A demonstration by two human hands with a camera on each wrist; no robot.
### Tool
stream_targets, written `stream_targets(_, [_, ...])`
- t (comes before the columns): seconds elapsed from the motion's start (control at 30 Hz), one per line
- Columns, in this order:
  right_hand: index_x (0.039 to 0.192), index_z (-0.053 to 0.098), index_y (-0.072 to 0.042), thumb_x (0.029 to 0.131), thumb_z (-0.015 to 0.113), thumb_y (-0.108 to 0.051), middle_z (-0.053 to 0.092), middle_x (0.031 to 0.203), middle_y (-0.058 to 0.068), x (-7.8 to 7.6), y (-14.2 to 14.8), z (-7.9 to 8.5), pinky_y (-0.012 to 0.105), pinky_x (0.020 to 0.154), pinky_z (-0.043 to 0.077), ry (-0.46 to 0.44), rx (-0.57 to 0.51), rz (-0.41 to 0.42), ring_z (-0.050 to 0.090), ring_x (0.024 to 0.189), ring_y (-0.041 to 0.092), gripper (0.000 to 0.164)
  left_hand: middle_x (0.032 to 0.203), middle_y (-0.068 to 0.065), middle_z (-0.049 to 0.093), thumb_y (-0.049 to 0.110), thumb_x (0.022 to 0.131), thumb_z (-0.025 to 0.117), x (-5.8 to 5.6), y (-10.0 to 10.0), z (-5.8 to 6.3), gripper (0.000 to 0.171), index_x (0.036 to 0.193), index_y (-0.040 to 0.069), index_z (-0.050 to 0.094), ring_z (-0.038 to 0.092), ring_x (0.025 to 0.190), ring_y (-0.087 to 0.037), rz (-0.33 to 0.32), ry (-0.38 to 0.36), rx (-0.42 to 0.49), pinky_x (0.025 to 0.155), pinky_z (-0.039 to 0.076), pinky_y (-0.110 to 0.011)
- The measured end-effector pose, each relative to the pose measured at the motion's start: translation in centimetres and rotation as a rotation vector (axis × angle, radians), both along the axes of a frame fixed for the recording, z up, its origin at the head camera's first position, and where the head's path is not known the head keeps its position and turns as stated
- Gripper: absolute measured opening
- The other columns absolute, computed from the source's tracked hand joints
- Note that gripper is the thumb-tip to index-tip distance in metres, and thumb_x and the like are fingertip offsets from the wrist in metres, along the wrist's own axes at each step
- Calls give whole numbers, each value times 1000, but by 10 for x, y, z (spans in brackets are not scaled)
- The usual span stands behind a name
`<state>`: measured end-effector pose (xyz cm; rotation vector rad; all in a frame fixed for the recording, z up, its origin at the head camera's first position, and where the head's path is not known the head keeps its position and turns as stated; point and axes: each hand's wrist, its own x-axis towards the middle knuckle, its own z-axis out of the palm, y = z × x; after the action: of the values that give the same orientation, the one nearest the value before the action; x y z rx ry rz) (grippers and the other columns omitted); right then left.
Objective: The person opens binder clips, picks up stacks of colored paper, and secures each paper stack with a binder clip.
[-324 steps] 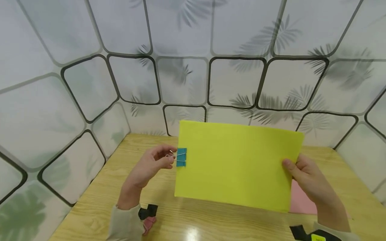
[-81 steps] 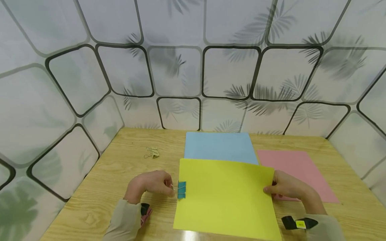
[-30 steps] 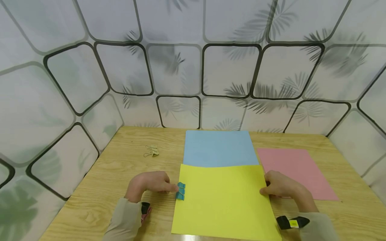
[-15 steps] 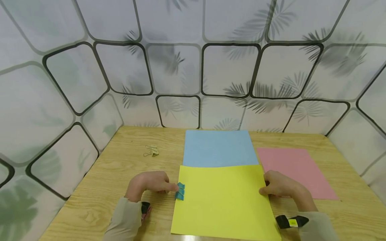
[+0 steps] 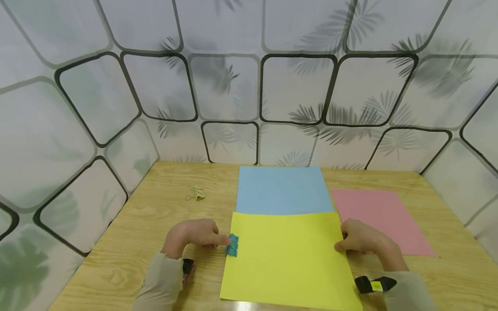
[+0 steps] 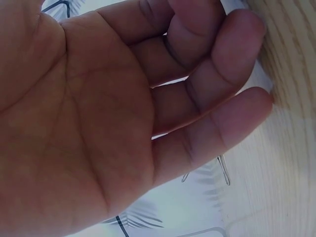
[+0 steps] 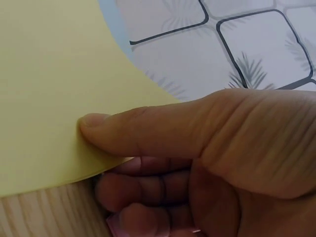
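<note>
A yellow sheet of paper [image 5: 288, 259], perhaps a stack, lies low over the near part of the table in the head view. On its left edge sits a teal binder clip [image 5: 232, 245]. My left hand [image 5: 194, 233] pinches at this clip, thumb tip against its outer side. In the left wrist view the fingers [image 6: 197, 103] curl inward, and the clip is hidden. My right hand [image 5: 363, 239] grips the sheet's right edge. The right wrist view shows the thumb [image 7: 133, 129] on top of the yellow paper [image 7: 49, 98] and the other fingers bent beneath its edge.
Behind the yellow paper lies a light blue sheet [image 5: 282, 190], partly covered. A pink sheet [image 5: 383, 220] rests at the right, behind the right hand. A pale yellow binder clip [image 5: 196, 192] lies at the back left of the wooden table [image 5: 155, 207]. Patterned walls surround it.
From being held up, the yellow paper has come down toward the table, bringing the blue sheet and pale clip into view. My left thumb has moved onto the teal clip. The last half second looks still.
</note>
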<state>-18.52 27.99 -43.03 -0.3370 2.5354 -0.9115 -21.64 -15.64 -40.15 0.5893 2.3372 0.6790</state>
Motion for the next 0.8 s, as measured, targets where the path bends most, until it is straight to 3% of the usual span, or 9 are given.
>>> stream_targets(0.23, [58, 47, -14, 82, 75, -13, 38, 48, -7, 0, 2, -2, 20, 41, 25, 18, 35, -6, 29, 39, 5, 37, 48, 8, 32, 42, 95, 61, -1, 1, -4, 52, 54, 13, 53, 22, 47, -9, 9, 7, -18, 52, 25, -25])
stream_targets(0.47, [51, 41, -19, 81, 77, -16, 32, 45, -11, 0, 2, -1, 20, 41, 22, 46, 71, -9, 24, 38, 4, 47, 48, 8, 30, 42, 95, 62, -2, 3, -5, 53, 52, 14, 49, 21, 47, -9, 25, 14, -27, 52, 24, -26])
stream_targets(0.8, [50, 41, -19, 81, 78, -17, 32, 44, -11, 1, 1, 0, 20, 43, 23, 50, 98, -32, 26, 39, 4, 49, 46, 8, 30, 43, 94, 62, 0, 7, -6, 54, 50, 16, 46, 21, 46, -9, 61, 25, -60, 51, 25, -26])
